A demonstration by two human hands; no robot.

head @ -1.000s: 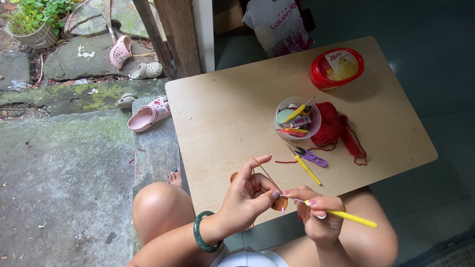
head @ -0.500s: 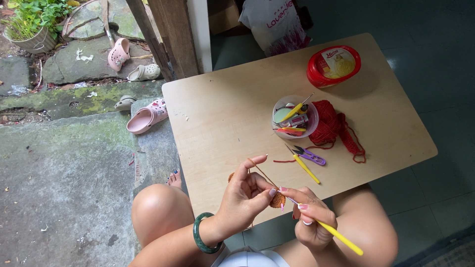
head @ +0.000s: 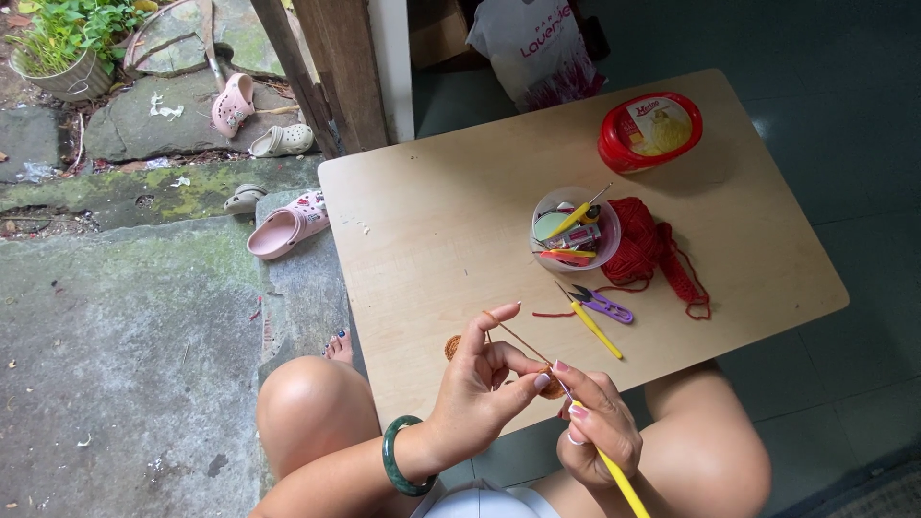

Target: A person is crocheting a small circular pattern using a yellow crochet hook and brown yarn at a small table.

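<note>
Wooden worktop [head: 432,249], beside mossy stone paving [head: 115,317]: our left hand [head: 475,393] pinches brown thread [head: 518,338]; right hand [head: 600,427] grips yellow crochet hook [head: 622,484]. Red yarn [head: 648,245] beyond.

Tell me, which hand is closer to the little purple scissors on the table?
The right hand. It sits just below the purple scissors, holding a yellow crochet hook. The left hand is farther off to the side, pinching a small brown crochet piece.

Wooden table [head: 432,240], red tub [head: 649,131], clear cup [head: 576,230], red yarn [head: 657,251], purple snips [head: 602,304]
</note>
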